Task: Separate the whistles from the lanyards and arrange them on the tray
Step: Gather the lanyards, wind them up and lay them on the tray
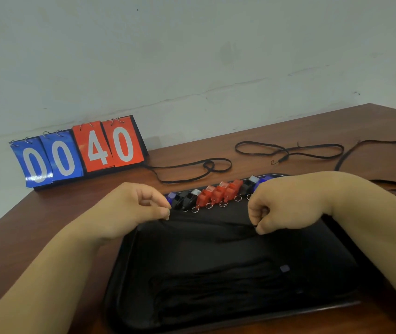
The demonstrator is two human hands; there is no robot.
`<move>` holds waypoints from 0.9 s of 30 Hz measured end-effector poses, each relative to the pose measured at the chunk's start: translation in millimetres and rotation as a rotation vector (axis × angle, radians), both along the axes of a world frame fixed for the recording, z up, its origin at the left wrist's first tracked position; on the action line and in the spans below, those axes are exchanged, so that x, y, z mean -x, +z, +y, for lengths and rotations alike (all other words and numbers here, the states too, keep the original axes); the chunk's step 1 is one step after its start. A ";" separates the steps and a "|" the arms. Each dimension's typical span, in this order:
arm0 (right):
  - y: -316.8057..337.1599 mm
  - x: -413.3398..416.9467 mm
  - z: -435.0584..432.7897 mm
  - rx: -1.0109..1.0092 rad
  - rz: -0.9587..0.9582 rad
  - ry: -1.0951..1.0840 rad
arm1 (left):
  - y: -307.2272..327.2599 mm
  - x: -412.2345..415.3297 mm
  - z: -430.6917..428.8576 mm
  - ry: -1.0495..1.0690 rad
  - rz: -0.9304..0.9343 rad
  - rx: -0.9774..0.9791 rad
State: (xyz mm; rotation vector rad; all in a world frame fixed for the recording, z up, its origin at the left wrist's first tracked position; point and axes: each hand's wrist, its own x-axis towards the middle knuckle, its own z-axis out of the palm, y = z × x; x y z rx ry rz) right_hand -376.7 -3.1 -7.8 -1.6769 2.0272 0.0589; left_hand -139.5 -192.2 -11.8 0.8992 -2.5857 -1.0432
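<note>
The flip scoreboard [78,153] reads "00" on blue cards, "40" on red.

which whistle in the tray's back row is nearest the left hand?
The blue whistle at the row's left end, right beside the left hand; the black and red ones sit further right.

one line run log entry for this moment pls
left hand + right hand: pinching black lanyard | whistles: rowed on tray

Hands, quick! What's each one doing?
Left hand: closed, pinching one end of a black lanyard.
Right hand: closed, pinching the other end.
</note>
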 end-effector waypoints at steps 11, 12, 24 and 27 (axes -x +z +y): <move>0.5 1.4 0.8 0.020 -0.069 0.016 | 5.3 -6.7 1.6 -0.211 -0.376 0.121; 0.9 1.3 1.1 0.031 -0.085 0.016 | 4.7 -6.9 1.7 -0.222 -0.401 0.124; -5.0 -6.8 -3.6 0.252 -0.067 0.014 | -7.8 3.4 13.3 -0.260 -0.269 0.272; -8.1 -7.4 -3.5 0.201 -0.137 0.058 | -7.6 3.0 14.9 -0.305 -0.311 0.218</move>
